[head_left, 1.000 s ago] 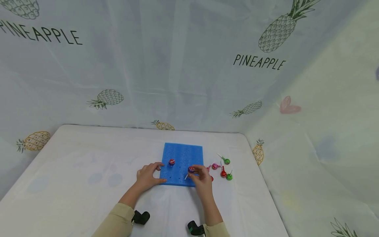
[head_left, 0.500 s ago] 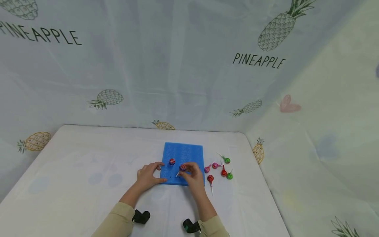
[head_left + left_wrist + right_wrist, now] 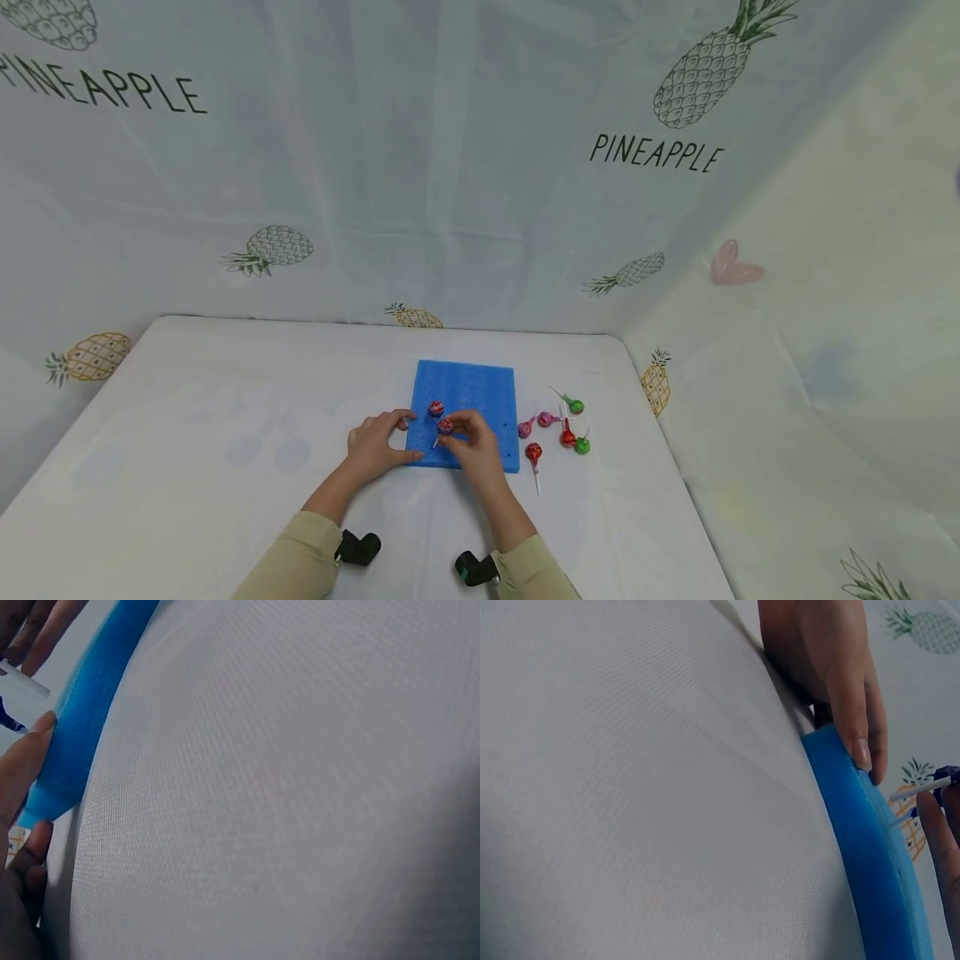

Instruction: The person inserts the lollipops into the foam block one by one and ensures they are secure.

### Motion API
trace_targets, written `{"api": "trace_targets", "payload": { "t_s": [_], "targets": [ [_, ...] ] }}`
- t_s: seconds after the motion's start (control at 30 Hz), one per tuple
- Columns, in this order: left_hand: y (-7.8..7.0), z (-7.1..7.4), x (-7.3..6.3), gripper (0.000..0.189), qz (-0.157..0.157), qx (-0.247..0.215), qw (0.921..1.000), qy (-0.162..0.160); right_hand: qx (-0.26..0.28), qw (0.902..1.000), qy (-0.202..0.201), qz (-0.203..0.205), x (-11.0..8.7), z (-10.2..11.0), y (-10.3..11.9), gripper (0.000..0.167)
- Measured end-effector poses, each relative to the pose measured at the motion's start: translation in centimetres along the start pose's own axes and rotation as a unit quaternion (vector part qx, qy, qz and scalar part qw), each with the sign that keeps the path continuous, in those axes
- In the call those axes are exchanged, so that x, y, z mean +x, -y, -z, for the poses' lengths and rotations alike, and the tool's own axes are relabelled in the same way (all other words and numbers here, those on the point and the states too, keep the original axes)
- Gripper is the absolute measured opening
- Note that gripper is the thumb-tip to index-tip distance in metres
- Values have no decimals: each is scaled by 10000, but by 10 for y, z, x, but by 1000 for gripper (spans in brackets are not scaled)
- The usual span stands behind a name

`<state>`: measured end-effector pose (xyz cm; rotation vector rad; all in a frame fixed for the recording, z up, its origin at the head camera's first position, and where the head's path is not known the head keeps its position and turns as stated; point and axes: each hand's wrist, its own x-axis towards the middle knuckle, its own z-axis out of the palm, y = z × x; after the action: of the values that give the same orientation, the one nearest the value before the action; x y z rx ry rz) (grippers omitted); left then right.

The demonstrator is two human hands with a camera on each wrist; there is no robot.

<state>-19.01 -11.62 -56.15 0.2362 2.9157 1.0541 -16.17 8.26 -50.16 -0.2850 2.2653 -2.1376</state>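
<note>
Left hand (image 3: pixel 372 446) at the edge of a blue foam block (image 3: pixel 468 390), right hand (image 3: pixel 478 454) pinching a lollipop (image 3: pixel 445 427) over it.
The left grip is spread wide, thumb and fingers resting along the left edge of the thick, square-cornered foam. A patterned lollipop (image 3: pixel 436 408) stands on the block; just nearer, the held one sits between the right grip's thumb and fingertips, closed to a narrow pinch, its thin white stick slanting down leftward; I cannot tell whether the tip touches foam. Further right, round-headed loose lollipops (image 3: pixel 545 419), pink, red and green, lie on the white, woven-textured counter (image 3: pixel 262 400).
</note>
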Motion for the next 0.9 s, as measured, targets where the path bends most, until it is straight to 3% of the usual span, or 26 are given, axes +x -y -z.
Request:
{"api": "trace_targets", "payload": {
  "t_s": [0.17, 0.53, 0.9],
  "targets": [
    [-1, 0, 0, 67, 9, -65, 10000, -11, -106, 9998, -6, -156, 1, -1, 0, 24],
    [0, -1, 0, 66, 23, -22, 10000, -14, -505, 9987, -13, -23, 1, -4, 3, 22],
    [-2, 0, -1, 65, 13, 71, 9999, -76, -566, 9981, 3, 242, 10, -5, -41, 26]
  ]
}}
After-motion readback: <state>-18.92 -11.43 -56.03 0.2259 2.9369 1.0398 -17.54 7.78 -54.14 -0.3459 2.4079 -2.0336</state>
